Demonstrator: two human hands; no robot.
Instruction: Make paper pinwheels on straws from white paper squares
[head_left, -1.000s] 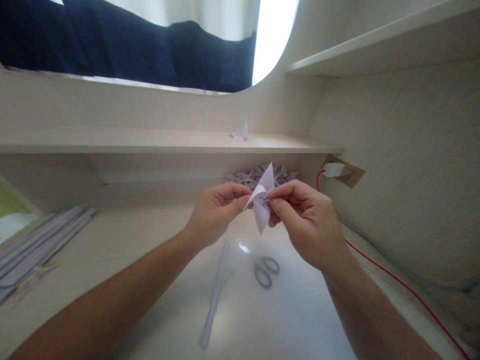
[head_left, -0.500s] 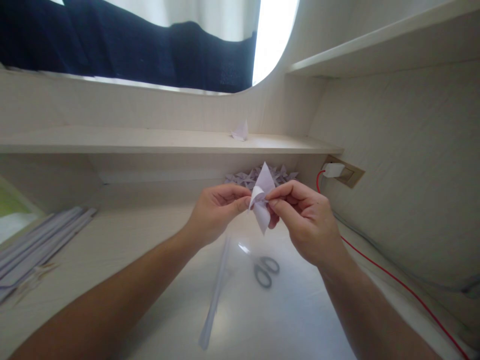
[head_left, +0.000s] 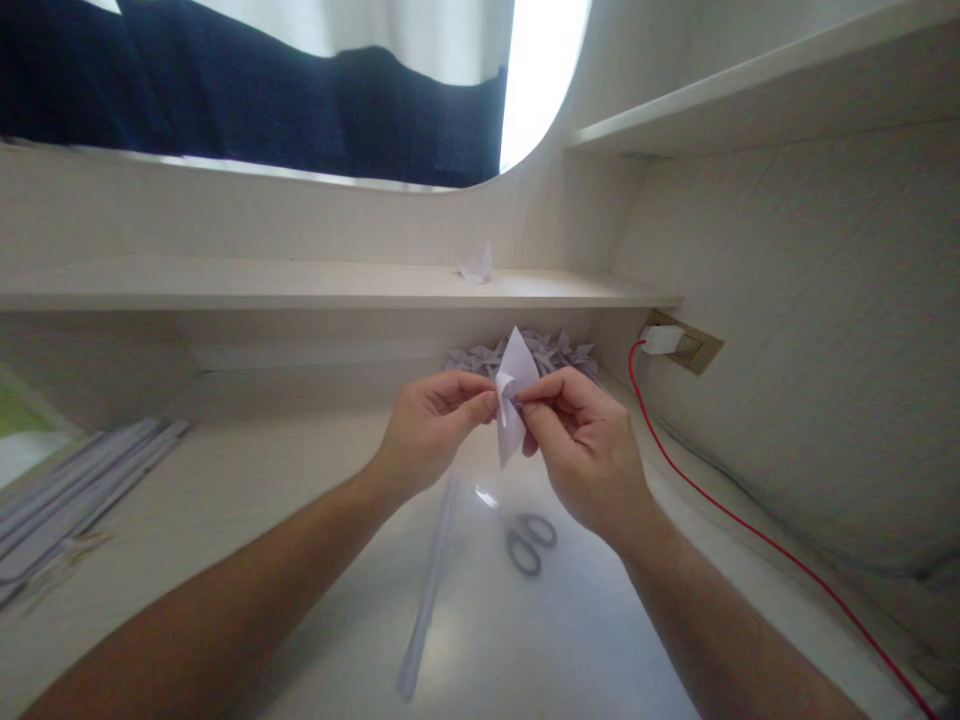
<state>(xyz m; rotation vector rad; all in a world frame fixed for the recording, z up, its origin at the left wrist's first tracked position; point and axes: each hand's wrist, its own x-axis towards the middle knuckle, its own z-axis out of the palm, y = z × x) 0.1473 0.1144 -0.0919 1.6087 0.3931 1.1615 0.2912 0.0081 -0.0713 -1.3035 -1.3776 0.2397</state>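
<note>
A pale lilac origami crane point(head_left: 514, 362) is held up between my two hands, its pointed wings spread above and below. My left hand point(head_left: 435, 420) pinches its left end with thumb and forefinger. On the other side, my right hand point(head_left: 581, 430) grips near its centre with thumb and forefinger; the part under those fingertips is hidden. Scissors point(head_left: 523, 555) with dark handles lie on the desk point(head_left: 300, 560) below. Beside them lies a long narrow pale strip point(head_left: 427, 600). Behind my hands is a heap of folded paper pieces point(head_left: 562, 352).
One folded paper crane point(head_left: 476, 264) stands on the shelf point(head_left: 300, 280). A stack of long paper strips point(head_left: 82, 490) lies at the left. A white charger point(head_left: 663, 340) sits in the right wall socket, its red cable point(head_left: 750, 520) running along the desk's right side.
My right hand has shifted left, nearer my left hand. The paper crane has turned slightly and moved left, its lower wing now looking narrower.
</note>
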